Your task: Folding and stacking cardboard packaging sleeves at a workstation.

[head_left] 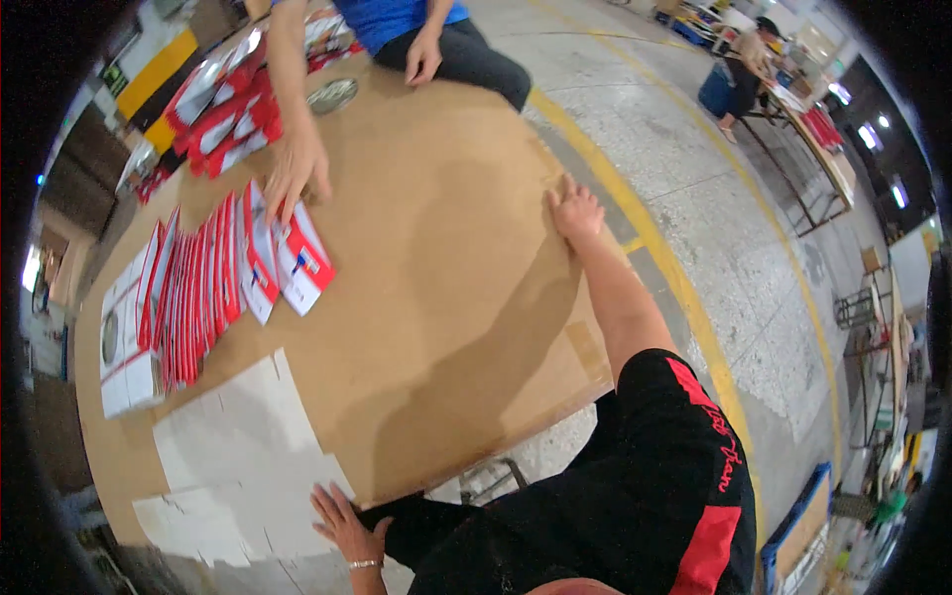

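Observation:
My left hand, with a bracelet on the wrist, rests at the near table edge beside white paper sheets. Its fingers are spread and hold nothing. Out at the right edge of the brown table, my right hand lies on the surface with fingers apart, also holding nothing. At the left stands a leaning row of red and white packets. A co-worker's hand reaches down to the nearest end of that row, where one packet lies tilted off from the others.
More red and white packets are heaped at the far left, next to a round silvery object. The co-worker in a blue shirt sits at the far edge. Yellow floor lines run on the right; another person is at a distant table.

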`<control>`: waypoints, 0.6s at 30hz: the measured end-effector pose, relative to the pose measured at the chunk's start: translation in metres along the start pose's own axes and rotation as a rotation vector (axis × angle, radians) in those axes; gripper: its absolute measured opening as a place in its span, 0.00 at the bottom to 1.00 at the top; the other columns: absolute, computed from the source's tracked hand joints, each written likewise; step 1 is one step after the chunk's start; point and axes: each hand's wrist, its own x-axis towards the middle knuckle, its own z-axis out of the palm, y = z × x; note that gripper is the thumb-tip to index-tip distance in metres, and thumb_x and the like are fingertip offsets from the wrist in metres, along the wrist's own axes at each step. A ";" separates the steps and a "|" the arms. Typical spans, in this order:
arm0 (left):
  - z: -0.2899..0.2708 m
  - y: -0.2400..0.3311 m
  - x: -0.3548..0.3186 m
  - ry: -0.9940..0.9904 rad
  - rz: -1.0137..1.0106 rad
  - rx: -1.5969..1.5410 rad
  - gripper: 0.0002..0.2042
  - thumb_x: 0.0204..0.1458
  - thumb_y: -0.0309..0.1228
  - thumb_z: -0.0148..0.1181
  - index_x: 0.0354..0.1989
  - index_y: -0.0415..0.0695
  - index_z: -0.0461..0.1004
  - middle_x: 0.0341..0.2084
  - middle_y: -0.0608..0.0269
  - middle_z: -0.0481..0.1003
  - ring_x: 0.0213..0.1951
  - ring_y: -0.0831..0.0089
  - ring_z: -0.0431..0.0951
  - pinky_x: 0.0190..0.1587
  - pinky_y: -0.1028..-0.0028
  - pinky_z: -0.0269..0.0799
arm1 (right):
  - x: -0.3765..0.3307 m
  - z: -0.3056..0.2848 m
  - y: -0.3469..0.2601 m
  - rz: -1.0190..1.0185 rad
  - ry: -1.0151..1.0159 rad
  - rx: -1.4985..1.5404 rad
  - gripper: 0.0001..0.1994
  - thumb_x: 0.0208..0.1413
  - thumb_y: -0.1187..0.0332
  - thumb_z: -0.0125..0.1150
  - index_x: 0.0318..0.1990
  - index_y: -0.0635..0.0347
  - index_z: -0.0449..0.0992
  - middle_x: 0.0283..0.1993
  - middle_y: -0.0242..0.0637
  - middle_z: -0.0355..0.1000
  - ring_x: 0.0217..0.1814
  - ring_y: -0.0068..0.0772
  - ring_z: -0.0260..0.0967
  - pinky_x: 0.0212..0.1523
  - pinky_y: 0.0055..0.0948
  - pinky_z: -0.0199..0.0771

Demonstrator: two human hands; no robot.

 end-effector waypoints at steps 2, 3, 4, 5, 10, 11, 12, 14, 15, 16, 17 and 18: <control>0.013 -0.012 0.001 0.005 0.020 -0.005 0.57 0.34 0.35 0.74 0.70 0.44 0.36 0.71 0.49 0.31 0.71 0.49 0.31 0.63 0.36 0.37 | -0.001 0.005 0.015 -0.112 0.090 0.041 0.32 0.60 0.44 0.39 0.68 0.48 0.53 0.71 0.41 0.49 0.71 0.46 0.48 0.69 0.53 0.40; 0.026 -0.029 0.004 0.090 0.043 -0.007 0.53 0.36 0.31 0.71 0.70 0.43 0.39 0.70 0.49 0.35 0.71 0.49 0.35 0.65 0.41 0.40 | -0.008 0.010 0.015 -0.160 0.134 -0.011 0.31 0.61 0.45 0.39 0.68 0.48 0.54 0.72 0.41 0.48 0.73 0.45 0.45 0.70 0.52 0.38; 0.035 -0.040 0.011 0.168 0.072 -0.014 0.49 0.38 0.27 0.68 0.69 0.42 0.42 0.70 0.50 0.39 0.70 0.49 0.39 0.66 0.47 0.43 | -0.020 0.012 0.020 -0.203 0.177 -0.074 0.29 0.62 0.47 0.39 0.67 0.49 0.55 0.72 0.41 0.47 0.74 0.44 0.42 0.70 0.52 0.37; 0.037 -0.054 0.009 0.185 0.071 -0.015 0.49 0.38 0.27 0.68 0.69 0.42 0.42 0.70 0.50 0.39 0.70 0.49 0.39 0.66 0.47 0.43 | -0.038 0.015 0.014 -0.299 0.157 -0.058 0.29 0.62 0.48 0.39 0.67 0.49 0.56 0.72 0.40 0.47 0.75 0.43 0.40 0.70 0.52 0.37; 0.017 -0.074 0.001 0.398 0.095 -0.247 0.18 0.51 0.22 0.55 0.51 0.33 0.69 0.50 0.44 0.72 0.54 0.49 0.71 0.57 0.61 0.66 | -0.168 -0.002 -0.004 -0.725 -0.008 0.038 0.29 0.61 0.53 0.44 0.67 0.54 0.54 0.72 0.41 0.48 0.74 0.44 0.41 0.71 0.52 0.37; 0.006 -0.067 0.003 0.637 0.208 -0.156 0.11 0.55 0.21 0.49 0.44 0.35 0.74 0.39 0.46 0.77 0.44 0.50 0.77 0.50 0.60 0.73 | -0.195 -0.003 -0.007 -0.850 -0.027 0.138 0.30 0.60 0.55 0.48 0.68 0.54 0.53 0.72 0.43 0.48 0.74 0.46 0.42 0.71 0.53 0.37; -0.011 -0.054 0.002 0.642 0.215 -0.164 0.11 0.55 0.21 0.49 0.44 0.35 0.74 0.39 0.46 0.77 0.44 0.50 0.77 0.50 0.60 0.73 | -0.221 -0.003 -0.011 -0.974 -0.050 0.236 0.32 0.58 0.56 0.52 0.68 0.55 0.53 0.72 0.44 0.47 0.74 0.47 0.42 0.71 0.53 0.36; -0.054 -0.020 -0.005 0.682 0.313 -0.305 0.10 0.54 0.21 0.50 0.43 0.37 0.75 0.38 0.47 0.77 0.42 0.52 0.78 0.46 0.62 0.74 | -0.272 -0.001 -0.036 -1.201 -0.169 0.666 0.37 0.51 0.60 0.60 0.68 0.54 0.51 0.71 0.47 0.48 0.73 0.50 0.43 0.71 0.53 0.37; -0.064 -0.009 -0.010 0.707 0.402 -0.304 0.09 0.54 0.22 0.51 0.40 0.38 0.75 0.35 0.48 0.77 0.39 0.53 0.78 0.42 0.63 0.75 | -0.302 -0.019 -0.058 -1.335 -0.161 0.732 0.37 0.50 0.61 0.61 0.67 0.54 0.53 0.70 0.47 0.50 0.73 0.50 0.43 0.71 0.54 0.39; -0.064 -0.002 -0.015 0.716 0.391 -0.302 0.09 0.54 0.22 0.51 0.40 0.38 0.75 0.35 0.48 0.77 0.39 0.53 0.78 0.42 0.63 0.75 | -0.334 -0.048 -0.075 -1.462 -0.155 0.790 0.36 0.49 0.61 0.62 0.66 0.54 0.55 0.70 0.47 0.51 0.73 0.50 0.44 0.70 0.55 0.41; -0.061 0.008 -0.019 0.523 0.484 -0.263 0.16 0.47 0.23 0.59 0.47 0.39 0.72 0.44 0.47 0.74 0.46 0.51 0.75 0.47 0.62 0.73 | -0.359 -0.068 -0.084 -1.539 -0.068 0.783 0.33 0.49 0.62 0.62 0.64 0.55 0.60 0.67 0.46 0.56 0.69 0.49 0.51 0.69 0.54 0.44; -0.057 0.016 -0.024 0.330 0.564 -0.222 0.28 0.40 0.25 0.67 0.54 0.40 0.69 0.52 0.47 0.70 0.54 0.50 0.71 0.52 0.60 0.70 | -0.379 -0.078 -0.089 -1.621 0.015 0.777 0.30 0.48 0.63 0.61 0.61 0.55 0.64 0.63 0.45 0.61 0.66 0.47 0.57 0.68 0.54 0.47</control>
